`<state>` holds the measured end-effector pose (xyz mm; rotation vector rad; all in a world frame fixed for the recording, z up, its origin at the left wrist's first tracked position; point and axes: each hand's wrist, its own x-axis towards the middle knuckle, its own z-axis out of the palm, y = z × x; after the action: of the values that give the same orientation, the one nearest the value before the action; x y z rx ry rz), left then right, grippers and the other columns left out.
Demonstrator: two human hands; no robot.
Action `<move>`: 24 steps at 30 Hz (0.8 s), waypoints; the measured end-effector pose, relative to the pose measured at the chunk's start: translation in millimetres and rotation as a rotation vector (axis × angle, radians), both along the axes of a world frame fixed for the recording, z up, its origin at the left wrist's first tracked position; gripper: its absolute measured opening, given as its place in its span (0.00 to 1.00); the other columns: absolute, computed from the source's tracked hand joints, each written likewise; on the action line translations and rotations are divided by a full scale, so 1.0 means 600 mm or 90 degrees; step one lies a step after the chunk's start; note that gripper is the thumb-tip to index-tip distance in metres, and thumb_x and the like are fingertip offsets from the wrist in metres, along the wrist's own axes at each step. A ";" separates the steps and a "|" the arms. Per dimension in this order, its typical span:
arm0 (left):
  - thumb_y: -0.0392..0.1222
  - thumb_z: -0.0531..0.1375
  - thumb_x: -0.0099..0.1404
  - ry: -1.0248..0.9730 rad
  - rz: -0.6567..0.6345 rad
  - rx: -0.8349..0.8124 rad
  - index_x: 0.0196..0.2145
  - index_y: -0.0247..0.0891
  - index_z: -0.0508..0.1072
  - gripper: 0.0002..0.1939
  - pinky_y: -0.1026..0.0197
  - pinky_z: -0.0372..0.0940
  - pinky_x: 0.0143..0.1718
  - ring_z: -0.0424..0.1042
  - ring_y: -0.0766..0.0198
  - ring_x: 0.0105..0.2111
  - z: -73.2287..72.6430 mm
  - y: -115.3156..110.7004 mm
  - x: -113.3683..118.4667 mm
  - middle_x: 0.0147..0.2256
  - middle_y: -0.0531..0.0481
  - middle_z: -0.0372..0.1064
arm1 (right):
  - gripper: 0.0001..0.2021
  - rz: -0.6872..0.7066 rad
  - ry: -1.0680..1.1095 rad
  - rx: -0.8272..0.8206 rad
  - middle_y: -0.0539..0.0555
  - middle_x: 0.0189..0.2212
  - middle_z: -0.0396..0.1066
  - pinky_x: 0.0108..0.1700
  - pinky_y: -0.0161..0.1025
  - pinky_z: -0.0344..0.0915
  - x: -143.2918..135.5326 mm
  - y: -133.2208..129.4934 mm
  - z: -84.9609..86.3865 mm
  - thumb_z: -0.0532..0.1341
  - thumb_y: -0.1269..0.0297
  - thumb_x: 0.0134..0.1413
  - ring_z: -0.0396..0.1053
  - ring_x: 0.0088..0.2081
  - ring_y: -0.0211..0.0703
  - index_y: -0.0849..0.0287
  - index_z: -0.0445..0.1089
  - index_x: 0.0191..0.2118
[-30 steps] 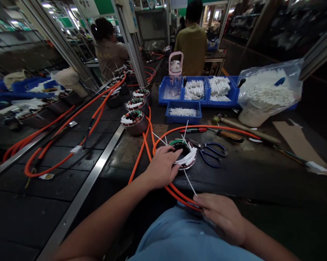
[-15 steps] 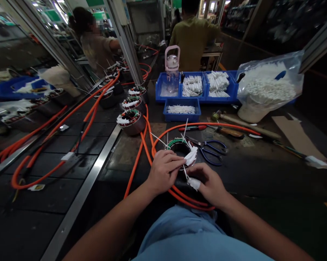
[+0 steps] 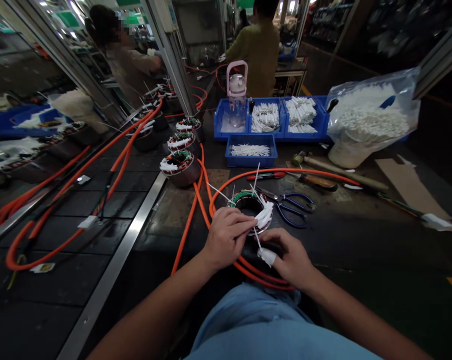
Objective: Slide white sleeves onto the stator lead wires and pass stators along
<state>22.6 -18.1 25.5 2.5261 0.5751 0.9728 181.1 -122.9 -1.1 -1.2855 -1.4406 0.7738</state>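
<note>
A ring-shaped wound part (image 3: 268, 220) with green and white material on its rim lies in front of me. White cable ties stick up from it. My left hand (image 3: 229, 235) rests on its near left side, fingertips pressed on the white sleeving (image 3: 264, 215). At the near edge my right hand (image 3: 291, 255), its thumb wrapped in white, pinches a thin white cable tie (image 3: 257, 238) that runs down from the ring. Orange cable (image 3: 244, 270) passes beneath my hands.
Blue-handled pliers (image 3: 295, 207) and a red marker (image 3: 266, 176) lie beyond the ring. Blue bins (image 3: 251, 161) of white pieces stand behind, beside a bagged tub (image 3: 348, 152). More wound parts (image 3: 184, 176) sit left, near a metal rail (image 3: 130, 240). Two people work farther back.
My right hand has shifted very slightly, while my left hand holds its place. Orange cables and parts on the left have moved a little toward the lower left. The people behind have changed arm positions.
</note>
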 end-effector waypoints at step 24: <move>0.34 0.54 0.62 0.185 -0.004 -0.046 0.47 0.39 0.68 0.15 0.52 0.55 0.48 0.64 0.60 0.41 0.030 0.001 -0.003 0.38 0.47 0.69 | 0.14 0.130 -0.770 0.469 0.52 0.19 0.60 0.27 0.42 0.44 0.021 0.059 0.093 0.49 0.71 0.55 0.53 0.24 0.41 0.58 0.63 0.21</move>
<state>21.0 -17.8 43.4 2.6195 0.6711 0.5747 193.9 -87.6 54.6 -0.9864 -2.4858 -0.5802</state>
